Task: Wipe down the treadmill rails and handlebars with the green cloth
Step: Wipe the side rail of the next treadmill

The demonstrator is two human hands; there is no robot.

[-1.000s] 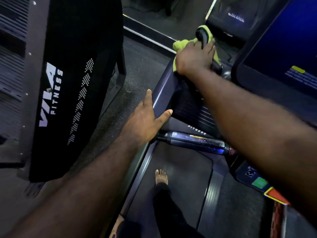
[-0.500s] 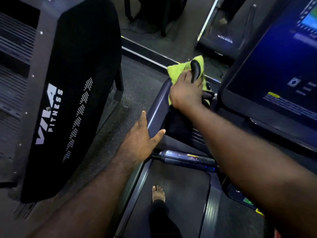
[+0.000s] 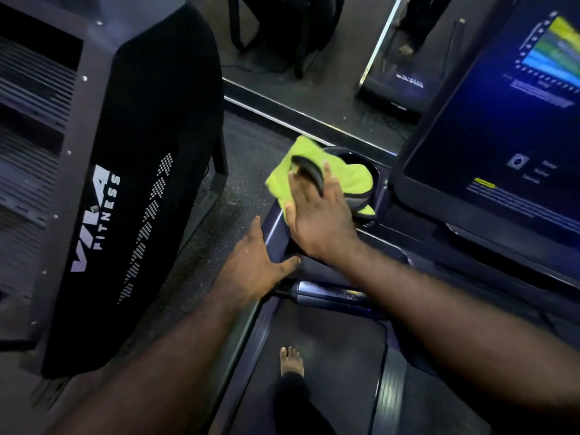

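right hand (image 3: 317, 215) presses the green cloth (image 3: 282, 180) flat, fingers spread astride a dark curved handlebar (image 3: 309, 171); the rail (image 3: 275, 229) runs back toward the flat-fingered left hand (image 3: 254, 265) resting on it

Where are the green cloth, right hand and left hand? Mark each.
green cloth (image 3: 279, 183), head view, bare left part.
right hand (image 3: 320, 218), head view, back of hand.
left hand (image 3: 254, 265), head view, back of hand.

The right hand (image 3: 317, 221) hides part of the green cloth (image 3: 282, 183); the screen (image 3: 502, 136) runs off the edge; its words are blurry.
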